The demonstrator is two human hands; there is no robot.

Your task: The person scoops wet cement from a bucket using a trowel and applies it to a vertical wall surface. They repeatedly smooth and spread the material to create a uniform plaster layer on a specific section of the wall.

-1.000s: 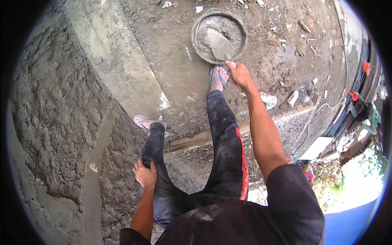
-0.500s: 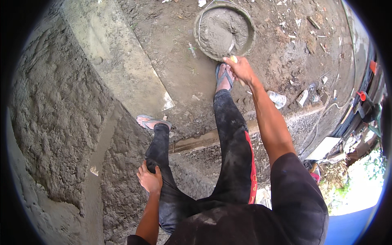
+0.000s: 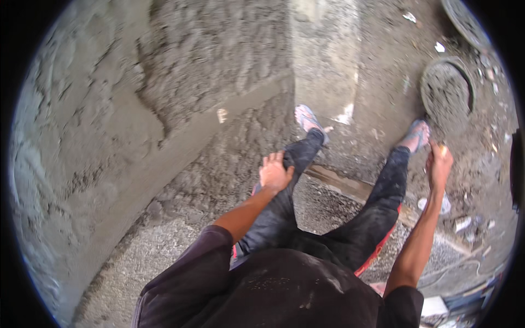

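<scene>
My left hand [image 3: 275, 172] rests on my left knee, its fingers spread over the dark trouser cloth, holding nothing. On the right, my right hand [image 3: 439, 168] is closed round the pale yellow handle of a trowel [image 3: 443, 150]. The blade end is blurred; a grey mass of mortar [image 3: 453, 123] shows just beyond the hand, at the near rim of the bucket. That round bucket [image 3: 471, 83] stands beyond my right foot and holds wet grey mortar [image 3: 444, 90].
Rough grey mortar coats the surface at the left [image 3: 208, 49], crossed by a smoother band [image 3: 191, 145]. A pale board [image 3: 325, 65] lies ahead of my left foot. A second round container [image 3: 467, 24] is at the far right. Litter and a clear plastic bottle [image 3: 445, 205] lie nearby.
My view has swung left, so the bucket and my feet sit farther right. The trowel's blade end, in the bucket's mortar before, has come toward the near rim. My left hand stays on the knee.
</scene>
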